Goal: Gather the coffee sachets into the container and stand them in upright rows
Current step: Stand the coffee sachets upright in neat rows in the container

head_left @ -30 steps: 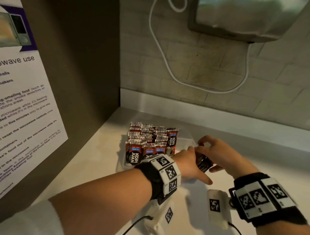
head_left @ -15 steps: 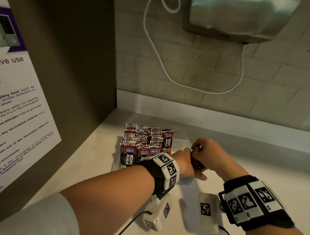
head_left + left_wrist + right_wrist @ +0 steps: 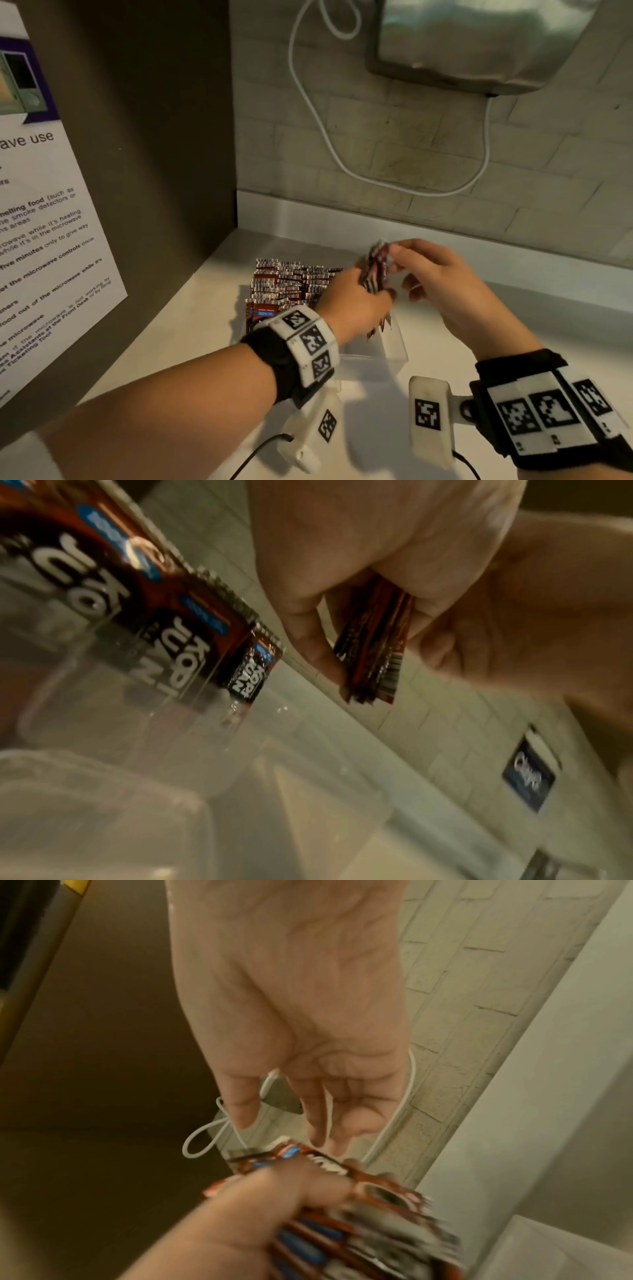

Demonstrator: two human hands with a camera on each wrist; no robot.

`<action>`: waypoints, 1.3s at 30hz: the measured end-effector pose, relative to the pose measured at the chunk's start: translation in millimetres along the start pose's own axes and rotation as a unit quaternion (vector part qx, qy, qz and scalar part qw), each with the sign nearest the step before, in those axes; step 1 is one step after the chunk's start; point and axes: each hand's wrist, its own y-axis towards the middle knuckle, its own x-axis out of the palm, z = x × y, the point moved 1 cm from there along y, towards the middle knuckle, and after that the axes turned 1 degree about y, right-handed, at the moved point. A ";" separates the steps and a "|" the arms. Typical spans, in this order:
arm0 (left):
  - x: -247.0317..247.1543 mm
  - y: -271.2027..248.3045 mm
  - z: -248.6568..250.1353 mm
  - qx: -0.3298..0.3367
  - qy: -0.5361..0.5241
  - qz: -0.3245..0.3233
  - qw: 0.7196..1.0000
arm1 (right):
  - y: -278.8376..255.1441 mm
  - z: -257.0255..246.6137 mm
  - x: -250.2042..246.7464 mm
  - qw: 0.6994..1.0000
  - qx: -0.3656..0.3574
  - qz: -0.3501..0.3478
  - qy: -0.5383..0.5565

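My left hand (image 3: 356, 301) pinches sachet bundle (image 3: 376, 270) above container (image 3: 394, 346), right of standing rows (image 3: 291, 284). My right hand (image 3: 442, 284) fingers relaxed at bundle top (contact unclear). Judgement: light, slick, floppy; grip mid-stack.

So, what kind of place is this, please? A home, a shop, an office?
Probably a shared office pantry. A printed notice of microwave rules names a Front Desk, coffee sachets fill a clear container on the white counter, and a metal wall dispenser hangs on the tiled wall.
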 end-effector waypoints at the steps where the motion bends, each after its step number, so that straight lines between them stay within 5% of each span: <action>1: -5.8 -1.2 1.5 -0.022 -0.071 0.009 0.997 | -2.2 -0.3 0.3 1.000 -0.012 0.001 0.012; 9: -47.9 -26.4 9.5 -0.083 -0.358 0.017 0.930 | -17.1 4.9 46.7 0.979 -0.147 -0.091 -0.110; 17: -66.2 -40.7 2.2 -0.092 -0.343 0.021 0.934 | -20.0 -2.7 83.2 0.967 -0.165 -0.083 -0.176; 23: -79.8 -43.0 3.7 -0.101 -0.375 0.046 0.920 | -19.6 -8.9 86.3 0.980 -0.117 -0.139 -0.087; 33: -89.6 -40.9 4.8 -0.115 -0.433 0.050 0.893 | -19.7 -7.8 82.2 0.987 -0.044 -0.105 0.112; 39: -83.9 -44.5 8.6 -0.126 -0.427 0.001 0.896 | -7.4 -5.7 83.8 0.990 -0.131 -0.010 -0.044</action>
